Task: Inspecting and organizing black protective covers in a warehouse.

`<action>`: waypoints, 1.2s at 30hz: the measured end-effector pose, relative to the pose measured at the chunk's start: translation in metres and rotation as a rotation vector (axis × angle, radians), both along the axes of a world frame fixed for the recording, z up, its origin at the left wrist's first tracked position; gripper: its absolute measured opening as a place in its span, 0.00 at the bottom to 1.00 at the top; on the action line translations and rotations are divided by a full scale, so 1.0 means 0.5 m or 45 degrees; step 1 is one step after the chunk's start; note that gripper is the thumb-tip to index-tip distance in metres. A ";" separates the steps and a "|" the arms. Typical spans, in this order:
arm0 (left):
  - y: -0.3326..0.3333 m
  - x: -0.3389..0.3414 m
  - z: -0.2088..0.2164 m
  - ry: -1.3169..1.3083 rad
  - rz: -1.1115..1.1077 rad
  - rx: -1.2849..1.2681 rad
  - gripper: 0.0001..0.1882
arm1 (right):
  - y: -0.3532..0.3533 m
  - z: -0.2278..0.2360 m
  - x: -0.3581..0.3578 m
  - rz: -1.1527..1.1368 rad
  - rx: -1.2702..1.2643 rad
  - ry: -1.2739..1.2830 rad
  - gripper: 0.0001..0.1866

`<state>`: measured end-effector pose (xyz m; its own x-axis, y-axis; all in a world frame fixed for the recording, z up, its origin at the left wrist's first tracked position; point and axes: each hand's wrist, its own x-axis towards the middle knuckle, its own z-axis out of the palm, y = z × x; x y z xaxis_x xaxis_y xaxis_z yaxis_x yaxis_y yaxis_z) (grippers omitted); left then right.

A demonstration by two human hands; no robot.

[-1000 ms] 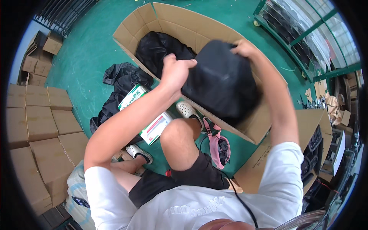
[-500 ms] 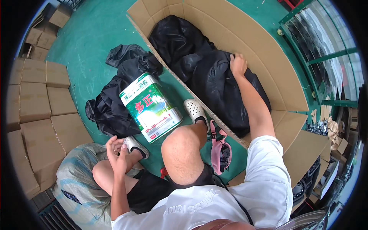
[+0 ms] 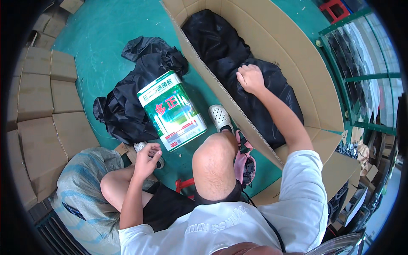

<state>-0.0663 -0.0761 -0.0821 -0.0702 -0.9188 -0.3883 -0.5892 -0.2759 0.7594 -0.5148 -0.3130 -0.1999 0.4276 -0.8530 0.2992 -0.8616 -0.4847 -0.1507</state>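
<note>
My right hand [image 3: 251, 79] is closed in a fist against a black bag-like bundle [image 3: 272, 102] inside a long open cardboard box [image 3: 293, 46]. Its fingertips are turned down into the dark material, so their hold is partly hidden. Farther up the same box lies more bunched black material [image 3: 216, 36]. My left hand [image 3: 147, 159] hovers above my left shoe, empty, its fingers loosely bent and apart. Just beyond it a green and white metal can [image 3: 173, 111] lies on its side on the floor, against a crumpled black sheet [image 3: 123, 106].
Stacked cartons [image 3: 36, 123] line the left side. A stuffed woven sack [image 3: 87, 182] sits beside my left leg. A pink strap-like item [image 3: 245, 165] lies by my right shoe, and a red frame piece [image 3: 183, 184] between my legs. Green metal racking [image 3: 361, 78] stands at right.
My right hand has shifted left across the black bundle and curled from a spread grasp into a fist. My left hand has moved right, toward the can. The whole view has shifted slightly.
</note>
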 end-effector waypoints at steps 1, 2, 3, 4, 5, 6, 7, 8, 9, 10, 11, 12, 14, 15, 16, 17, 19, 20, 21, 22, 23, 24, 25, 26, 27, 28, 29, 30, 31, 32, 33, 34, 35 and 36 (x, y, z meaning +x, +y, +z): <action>0.001 0.007 -0.003 -0.024 -0.014 -0.003 0.13 | 0.000 -0.021 0.010 0.012 -0.004 -0.004 0.14; 0.013 0.015 -0.017 -0.036 -0.032 0.049 0.13 | 0.004 -0.039 0.015 -0.033 -0.043 -0.012 0.13; 0.015 0.015 -0.020 -0.033 -0.094 0.045 0.14 | 0.011 -0.038 0.018 -0.082 -0.079 -0.015 0.12; 0.010 0.012 -0.023 -0.070 -0.107 0.071 0.14 | 0.018 -0.032 0.011 -0.109 0.098 0.053 0.12; 0.002 0.007 -0.027 -0.105 -0.125 0.097 0.14 | 0.024 -0.028 0.002 -0.111 0.098 0.062 0.12; 0.001 0.005 -0.020 -0.101 -0.113 0.089 0.14 | 0.020 -0.021 -0.003 -0.060 0.044 -0.128 0.13; -0.001 0.003 -0.009 -0.126 -0.134 0.056 0.14 | 0.021 -0.015 -0.012 -0.009 -0.007 -0.317 0.16; 0.005 0.002 0.002 -0.150 -0.160 0.035 0.14 | 0.042 -0.012 -0.026 -0.123 -0.038 -0.366 0.24; 0.005 -0.001 0.007 -0.141 -0.157 0.039 0.14 | 0.075 -0.006 -0.046 -0.219 -0.063 -0.348 0.29; 0.005 -0.004 0.009 -0.142 -0.193 -0.018 0.14 | 0.115 -0.003 -0.069 -0.306 -0.065 -0.323 0.31; 0.009 -0.005 0.016 -0.158 -0.218 -0.071 0.14 | 0.159 -0.031 -0.103 -0.363 0.005 -0.163 0.36; 0.013 -0.005 0.016 -0.158 -0.223 -0.069 0.14 | 0.216 -0.051 -0.130 -0.361 0.222 0.138 0.41; 0.011 -0.016 0.024 -0.241 -0.305 -0.104 0.14 | 0.297 -0.111 -0.198 -0.418 0.641 0.391 0.48; 0.004 -0.023 0.030 -0.268 -0.364 -0.082 0.16 | 0.299 -0.129 -0.204 -0.480 0.691 0.399 0.49; -0.003 -0.027 0.025 -0.325 -0.440 -0.084 0.16 | 0.290 -0.133 -0.211 -0.490 0.713 0.397 0.51; -0.002 -0.023 0.025 -0.389 -0.513 -0.086 0.17 | 0.276 -0.127 -0.202 -0.493 0.734 0.388 0.52; 0.025 -0.015 0.018 -0.501 -0.566 -0.066 0.20 | 0.256 -0.084 -0.172 -0.510 0.917 0.427 0.52; 0.040 -0.016 0.015 -0.589 -0.656 -0.056 0.22 | 0.249 -0.061 -0.165 -0.569 1.101 0.481 0.53; 0.053 -0.017 0.009 -0.598 -0.624 -0.056 0.22 | 0.231 -0.058 -0.194 -0.540 1.086 0.485 0.53; 0.061 -0.016 0.001 -0.628 -0.696 -0.010 0.24 | 0.198 -0.050 -0.236 -0.412 1.195 0.442 0.47; 0.072 -0.015 -0.002 -0.654 -0.768 0.040 0.26 | 0.169 -0.041 -0.242 -0.282 1.305 0.403 0.42; 0.081 -0.014 -0.001 -0.664 -0.731 0.044 0.26 | 0.126 0.014 -0.206 -0.444 1.483 0.282 0.33; 0.093 -0.012 0.004 -0.621 -0.771 0.047 0.26 | 0.091 0.100 -0.159 -0.605 1.661 0.156 0.25; 0.095 -0.013 0.010 -0.571 -0.823 0.032 0.26 | 0.079 0.156 -0.141 -0.536 1.147 0.072 0.19; 0.091 -0.018 0.017 -0.551 -0.853 0.018 0.26 | 0.045 0.199 -0.145 -0.536 0.797 0.171 0.17; 0.091 -0.017 0.023 -0.535 -0.877 0.013 0.26 | 0.016 0.248 -0.128 -0.495 0.445 0.056 0.17; 0.096 -0.008 0.025 -0.544 -0.844 0.013 0.26 | 0.002 0.316 -0.063 -0.514 0.314 -0.069 0.16; 0.098 0.001 0.023 -0.530 -0.878 0.016 0.26 | 0.001 0.390 0.013 -0.535 0.180 -0.193 0.16; 0.091 0.008 0.024 -0.512 -0.922 0.010 0.27 | 0.004 0.445 0.071 -0.514 0.163 -0.193 0.16; 0.081 0.017 0.029 -0.517 -0.899 0.001 0.27 | 0.010 0.489 0.129 -0.455 0.066 -0.274 0.16; 0.066 0.028 0.036 -0.504 -0.932 0.025 0.27 | 0.019 0.516 0.183 -0.400 -0.032 -0.351 0.15; 0.050 0.037 0.044 -0.489 -0.967 0.047 0.27 | 0.029 0.526 0.234 -0.386 -0.048 -0.347 0.15; 0.038 0.053 0.057 -0.480 -0.950 -0.013 0.28 | 0.038 0.526 0.291 -0.250 0.005 -0.481 0.15; 0.021 0.067 0.071 -0.490 -0.911 -0.029 0.28 | 0.047 0.522 0.350 -0.112 0.063 -0.613 0.14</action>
